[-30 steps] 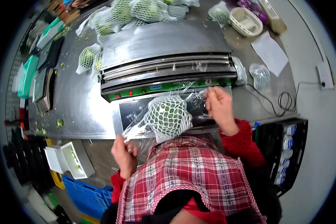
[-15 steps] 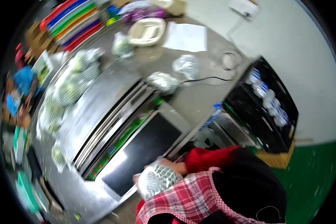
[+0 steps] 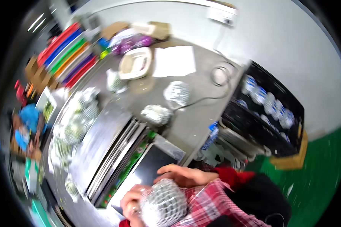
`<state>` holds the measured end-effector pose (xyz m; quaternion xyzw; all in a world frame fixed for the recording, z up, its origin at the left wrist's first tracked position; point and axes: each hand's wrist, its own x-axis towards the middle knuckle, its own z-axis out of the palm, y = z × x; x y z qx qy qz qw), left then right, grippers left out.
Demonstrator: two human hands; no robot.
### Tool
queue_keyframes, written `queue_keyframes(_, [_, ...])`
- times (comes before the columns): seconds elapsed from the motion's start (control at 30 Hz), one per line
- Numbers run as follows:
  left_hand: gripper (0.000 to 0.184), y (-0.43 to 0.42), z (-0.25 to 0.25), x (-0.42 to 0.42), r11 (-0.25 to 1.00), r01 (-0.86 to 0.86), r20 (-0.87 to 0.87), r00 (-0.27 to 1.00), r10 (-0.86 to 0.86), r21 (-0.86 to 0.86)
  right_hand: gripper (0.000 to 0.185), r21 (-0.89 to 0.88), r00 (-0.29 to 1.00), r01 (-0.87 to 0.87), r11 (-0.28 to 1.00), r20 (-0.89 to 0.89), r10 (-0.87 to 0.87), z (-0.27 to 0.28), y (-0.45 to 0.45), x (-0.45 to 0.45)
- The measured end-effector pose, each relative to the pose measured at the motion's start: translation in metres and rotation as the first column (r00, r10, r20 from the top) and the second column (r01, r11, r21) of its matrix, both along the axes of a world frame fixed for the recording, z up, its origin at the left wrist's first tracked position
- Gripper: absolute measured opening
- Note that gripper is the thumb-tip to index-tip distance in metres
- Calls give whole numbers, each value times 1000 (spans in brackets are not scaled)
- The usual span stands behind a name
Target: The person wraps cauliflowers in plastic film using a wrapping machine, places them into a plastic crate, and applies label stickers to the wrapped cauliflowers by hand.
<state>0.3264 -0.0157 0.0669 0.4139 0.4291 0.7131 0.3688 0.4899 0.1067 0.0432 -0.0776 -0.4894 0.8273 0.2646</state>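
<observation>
A round item in white foam netting and clear film [image 3: 163, 204] is held close against the red plaid apron at the bottom. My left hand [image 3: 132, 204] has its fingers bent around the left side of it. Above its top, my right hand [image 3: 185, 174] is open with fingers stretched out; whether it touches the item I cannot tell. What lies inside the netting is hidden. Beyond my hands is a metal wrapping machine with a dark flat plate [image 3: 149, 160]. Two similar netted pieces, one nearer [image 3: 156, 115] and one farther [image 3: 177, 93], lie on the grey table.
Many netted pale-green items [image 3: 74, 130] are heaped left of the machine. A cream basket [image 3: 135, 63] and white paper [image 3: 174, 61] lie at the back. A black crate [image 3: 269, 109] of plastic-wrapped bottles stands right. A cable [image 3: 204, 99] crosses the table. A person in blue [image 3: 29, 117] is far left.
The view has shifted, so the table sits lower. My right hand has come off the wrapped item's top and stretched its fingers; my left hand now shows at its left side.
</observation>
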Motion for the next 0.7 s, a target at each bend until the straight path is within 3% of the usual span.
queue_keyframes(0.03, [33,15,3,-3,999,39,-32,999,-38,34,69,-27,993,-115,993,6,115,-1,9,8])
queue_keyframes(0.07, [29,32,5,-5,995,69,-64,996,-64,73,111,-60,945,-326,943,-11,326,-4,24,8])
queue_keyframes(0.1, [25,51,1,-8,987,105,-101,991,-92,124,115,18,965,-261,965,36,261,-16,35,6])
queue_keyframes(0.17, [21,92,-10,-19,975,174,-185,972,-147,136,106,-332,959,-241,912,64,276,-37,54,13])
queue_keyframes(0.2, [20,104,-16,-15,982,115,-235,969,-77,150,102,-510,964,-189,839,67,258,-59,62,17])
queue_keyframes(0.27, [18,135,-27,-18,976,52,-401,915,38,212,99,-694,959,-138,706,83,270,-101,79,27])
queue_keyframes(0.3, [18,145,-41,-22,966,63,-520,850,79,250,94,-679,976,-137,721,31,215,-106,93,26])
queue_keyframes(0.4, [32,170,-84,-48,996,-31,-854,511,91,88,84,-649,989,-115,752,-149,23,-119,144,13])
queue_keyframes(0.43, [33,167,-87,-66,996,-83,-924,381,4,-30,76,-541,998,37,840,-17,-55,-124,168,22])
queue_keyframes(0.47, [34,162,-81,-85,991,-128,-916,401,17,-38,64,-377,951,275,884,239,-195,-151,205,40])
queue_keyframes(0.5, [36,153,-68,-106,985,-169,-907,421,32,-43,57,-143,869,356,923,413,-272,-163,233,50])
queue_keyframes(0.53, [37,143,-46,-132,934,-213,-780,618,-100,-288,48,69,837,250,966,486,-251,-174,265,62])
queue_keyframes(0.57, [36,136,-38,-160,860,-363,-720,694,-7,-358,42,244,601,251,937,720,-348,-150,263,47])
queue_keyframes(0.6, [36,132,-45,-193,667,-654,-771,609,184,-358,42,288,512,128,949,800,-312,-134,269,37])
queue_keyframes(0.63, [41,126,-46,-237,523,-784,-773,545,324,-334,41,315,410,3,949,865,-289,-122,274,25])
queue_keyframes(0.67, [46,118,-48,-282,398,-868,-804,453,385,-298,43,668,418,-258,698,729,-542,-111,287,15])
queue_keyframes(0.7, [51,109,-53,-320,267,-927,-832,357,425,-262,45,843,496,-460,278,504,-707,-106,297,3])
